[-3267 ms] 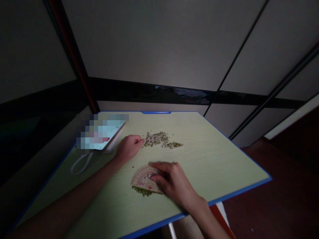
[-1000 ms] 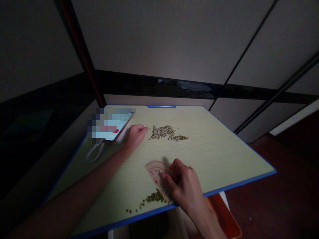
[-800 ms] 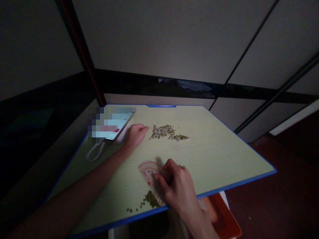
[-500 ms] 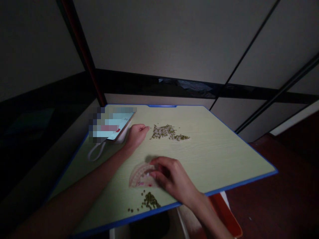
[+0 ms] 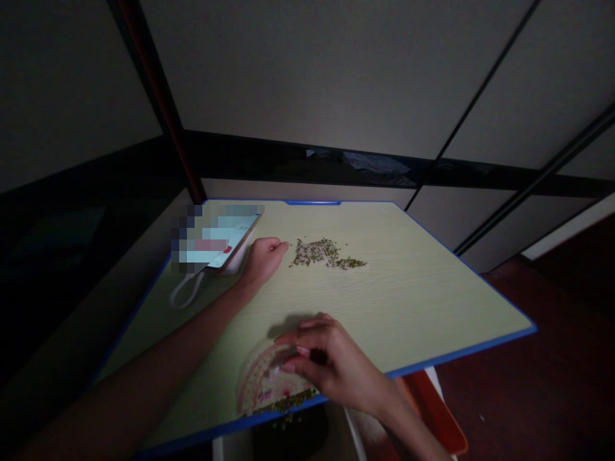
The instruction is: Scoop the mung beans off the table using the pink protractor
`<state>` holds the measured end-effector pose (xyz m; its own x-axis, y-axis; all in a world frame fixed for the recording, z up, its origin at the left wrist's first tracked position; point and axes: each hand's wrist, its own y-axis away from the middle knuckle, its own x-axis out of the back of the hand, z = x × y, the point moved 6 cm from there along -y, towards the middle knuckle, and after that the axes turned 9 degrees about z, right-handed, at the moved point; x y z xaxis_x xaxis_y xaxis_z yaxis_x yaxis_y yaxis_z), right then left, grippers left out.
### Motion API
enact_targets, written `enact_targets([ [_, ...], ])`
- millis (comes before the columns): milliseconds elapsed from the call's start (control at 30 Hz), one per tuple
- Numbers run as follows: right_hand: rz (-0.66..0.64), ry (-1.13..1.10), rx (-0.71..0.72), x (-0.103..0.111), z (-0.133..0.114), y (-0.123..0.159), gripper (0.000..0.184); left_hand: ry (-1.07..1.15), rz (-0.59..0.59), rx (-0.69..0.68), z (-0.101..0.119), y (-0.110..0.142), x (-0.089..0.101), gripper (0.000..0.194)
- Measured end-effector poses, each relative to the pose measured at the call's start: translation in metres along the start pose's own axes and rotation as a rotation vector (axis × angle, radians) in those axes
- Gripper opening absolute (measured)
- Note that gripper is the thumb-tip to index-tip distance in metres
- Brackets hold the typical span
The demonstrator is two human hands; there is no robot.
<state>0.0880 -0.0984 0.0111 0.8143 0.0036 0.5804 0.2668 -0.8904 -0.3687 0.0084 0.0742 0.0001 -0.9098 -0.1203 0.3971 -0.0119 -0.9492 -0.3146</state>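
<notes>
My right hand (image 5: 321, 358) grips a clear half-round protractor (image 5: 262, 378) with pink markings at the table's front edge. Along the protractor's straight side, small green beans (image 5: 293, 402) are bunched at the blue rim, and some are dropping past it. Below them is a container (image 5: 353, 435) with a pale rim and a dark inside. My left hand (image 5: 264, 259) rests on the table as a closed fist, with nothing showing in it. Just right of that fist lies a larger scattered patch of beans (image 5: 314, 251).
A phone (image 5: 235, 240) with a lit screen leans on a pale stand at the table's back left, a white strap loop (image 5: 185, 291) beside it. The table (image 5: 408, 294) has blue edging. An orange bin (image 5: 435, 413) stands below the front edge. Cabinet panels (image 5: 307, 77) rise behind.
My right hand has drawn the protractor toward the front edge, pushing the near pile of beans to the rim, where some now fall. My left hand has stayed in place.
</notes>
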Motion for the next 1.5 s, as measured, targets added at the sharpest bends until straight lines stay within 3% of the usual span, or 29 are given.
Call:
enact_targets([
  [633, 0.019, 0.004, -0.063, 0.000, 0.002, 0.008, 0.015, -0.012, 0.000, 0.023, 0.000, 0.000, -0.001, 0.035],
  [833, 0.019, -0.105, -0.124, -0.002, 0.005, 0.010, 0.005, -0.004, -0.005, 0.027, -0.002, -0.001, -0.001, 0.035],
  [967, 0.018, -0.315, -0.225, 0.000, 0.010, 0.013, 0.016, -0.006, -0.004, 0.028, -0.001, 0.000, -0.001, 0.035],
  [1067, 0.064, -0.466, -0.308, 0.021, 0.017, 0.016, 0.016, -0.010, -0.005, 0.030, 0.000, 0.000, 0.000, 0.034],
  [1200, 0.116, -0.471, -0.337, 0.077, 0.042, 0.010, 0.014, -0.028, -0.016, 0.034, 0.000, 0.000, 0.000, 0.034],
  [1367, 0.426, -0.355, -0.360, 0.161, 0.116, -0.018, 0.021, -0.072, -0.036, 0.040, 0.005, 0.002, 0.003, 0.034],
  [1500, 0.564, -0.314, -0.370, 0.192, 0.172, -0.042, 0.029, -0.106, -0.049, 0.040, 0.014, 0.005, 0.008, 0.033],
])
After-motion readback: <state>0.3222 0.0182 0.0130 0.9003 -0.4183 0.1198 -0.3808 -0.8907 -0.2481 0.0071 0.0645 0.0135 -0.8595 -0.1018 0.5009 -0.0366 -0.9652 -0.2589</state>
